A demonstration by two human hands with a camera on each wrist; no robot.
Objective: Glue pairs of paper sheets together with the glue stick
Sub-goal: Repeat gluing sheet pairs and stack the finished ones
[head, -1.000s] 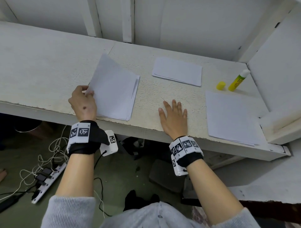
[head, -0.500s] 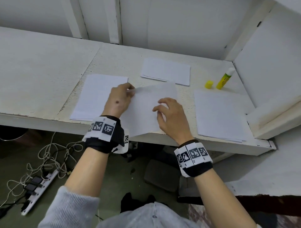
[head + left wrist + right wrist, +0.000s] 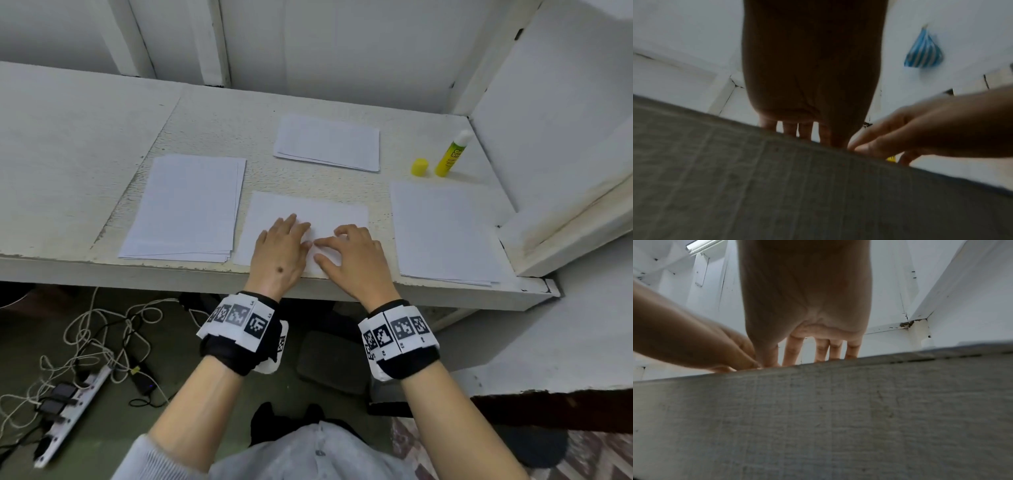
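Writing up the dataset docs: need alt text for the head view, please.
Both hands, left hand and right hand, rest flat on a single paper sheet at the white table's front edge. Paper stacks lie left, behind and right; an uncapped glue stick stands beside its yellow cap.

1. A worn white desk [image 3: 85, 144] with chipped paint along its front edge.
2. White wall panels [image 3: 342, 51] behind the desk.
3. A power strip [image 3: 73, 407] on the dark floor below, with tangled white cords [image 3: 99, 329].
4. A blue-and-white striped bag [image 3: 923, 52] hanging on the wall.
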